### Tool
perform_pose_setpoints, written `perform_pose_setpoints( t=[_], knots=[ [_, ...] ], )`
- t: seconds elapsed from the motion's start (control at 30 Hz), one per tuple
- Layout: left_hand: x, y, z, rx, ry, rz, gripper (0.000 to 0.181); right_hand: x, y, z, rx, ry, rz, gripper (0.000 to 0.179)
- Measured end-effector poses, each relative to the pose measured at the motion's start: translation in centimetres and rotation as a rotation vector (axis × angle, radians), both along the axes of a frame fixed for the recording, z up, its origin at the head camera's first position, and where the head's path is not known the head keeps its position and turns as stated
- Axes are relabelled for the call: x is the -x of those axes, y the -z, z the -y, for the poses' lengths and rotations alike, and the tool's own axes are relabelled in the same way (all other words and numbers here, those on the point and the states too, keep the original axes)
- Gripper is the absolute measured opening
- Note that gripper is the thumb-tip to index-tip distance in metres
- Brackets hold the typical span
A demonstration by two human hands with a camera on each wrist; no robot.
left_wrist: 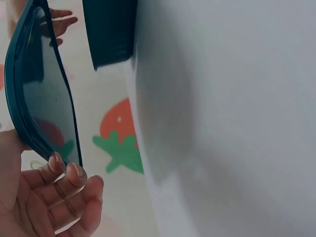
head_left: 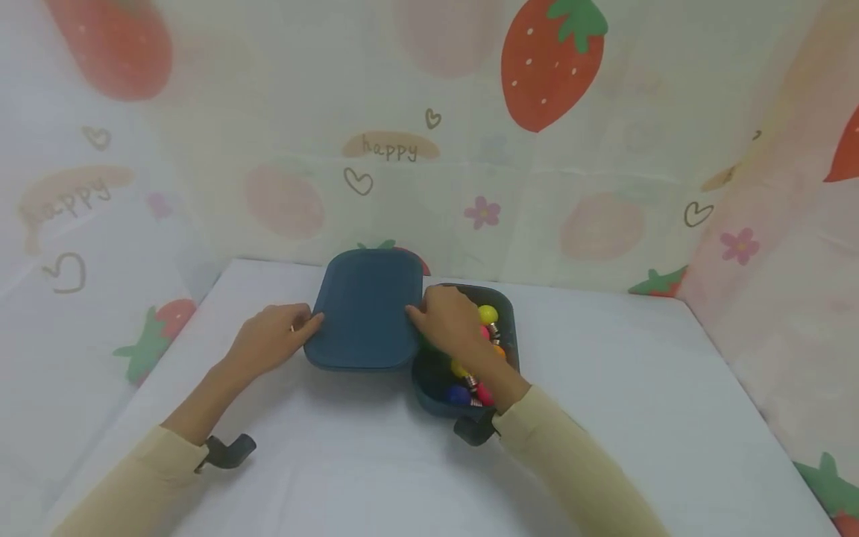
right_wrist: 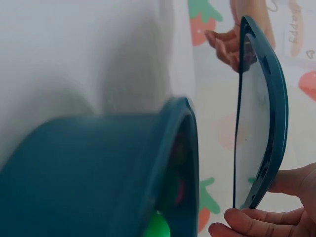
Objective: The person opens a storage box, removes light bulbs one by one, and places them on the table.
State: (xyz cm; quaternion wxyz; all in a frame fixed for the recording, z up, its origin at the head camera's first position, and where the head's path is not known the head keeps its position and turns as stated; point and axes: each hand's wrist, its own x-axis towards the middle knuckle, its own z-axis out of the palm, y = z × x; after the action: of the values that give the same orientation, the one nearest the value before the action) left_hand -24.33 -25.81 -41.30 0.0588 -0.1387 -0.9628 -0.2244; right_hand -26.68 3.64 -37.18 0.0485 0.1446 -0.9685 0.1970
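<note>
A dark blue rounded lid (head_left: pixel 367 309) is held above the table, just left of a matching dark blue box (head_left: pixel 515 328). My left hand (head_left: pixel 271 335) pinches the lid's left edge between thumb and fingers. On the opposite edge, my right hand (head_left: pixel 451 317) grips the lid while its forearm crosses over the box. Small coloured bulbs lie in the box, among them a yellow bulb (head_left: pixel 488 314) and a blue bulb (head_left: pixel 458 394); the right hand and forearm hide part of them. In the left wrist view the lid's shiny underside (left_wrist: pixel 54 94) shows.
The box and lid are over a white-covered table (head_left: pixel 624 388). Behind it hangs a cloth backdrop (head_left: pixel 416 201) printed with strawberries, hearts and flowers, which also rises along both sides. A black wrist mount (head_left: pixel 230 452) sticks out by the left sleeve.
</note>
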Motion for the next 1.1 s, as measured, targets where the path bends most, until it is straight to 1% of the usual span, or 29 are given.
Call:
perform_pose_setpoints(
  t=[0.13,0.27,0.4,0.57,0.67,0.77,0.83,1.0,1.1],
  knots=[
    [0.2,0.4,1.2,0.014,-0.017,-0.013,0.036,0.3,0.4,1.2,0.004,-0.017,0.016,0.047],
    [0.3,0.7,2.3,0.020,-0.037,-0.001,0.038,0.4,0.6,2.3,-0.017,-0.025,0.013,0.045],
    [0.2,1.0,3.4,0.021,-0.043,0.054,0.041,0.3,0.8,3.4,-0.029,-0.038,0.025,0.040],
    [0.2,1.4,5.0,0.027,-0.017,0.144,0.046,-0.1,0.8,4.7,-0.005,-0.070,0.022,0.036],
    [0.3,2.0,5.7,0.035,-0.015,0.182,0.050,-0.3,0.8,5.2,0.003,-0.082,0.012,0.036],
    [0.3,2.6,6.2,0.044,-0.015,0.208,0.051,-0.5,0.9,5.6,-0.021,-0.085,0.047,0.035],
    [0.3,2.9,6.5,0.053,-0.009,0.212,0.050,-0.6,1.0,5.9,-0.043,-0.094,0.078,0.035],
    [0.1,3.0,6.9,0.066,0.014,0.189,0.046,-0.9,1.2,6.5,-0.046,-0.139,0.148,0.033],
    [0.0,3.1,7.0,0.075,0.026,0.198,0.043,-0.9,1.5,6.7,-0.046,-0.156,0.218,0.030]
  ],
)
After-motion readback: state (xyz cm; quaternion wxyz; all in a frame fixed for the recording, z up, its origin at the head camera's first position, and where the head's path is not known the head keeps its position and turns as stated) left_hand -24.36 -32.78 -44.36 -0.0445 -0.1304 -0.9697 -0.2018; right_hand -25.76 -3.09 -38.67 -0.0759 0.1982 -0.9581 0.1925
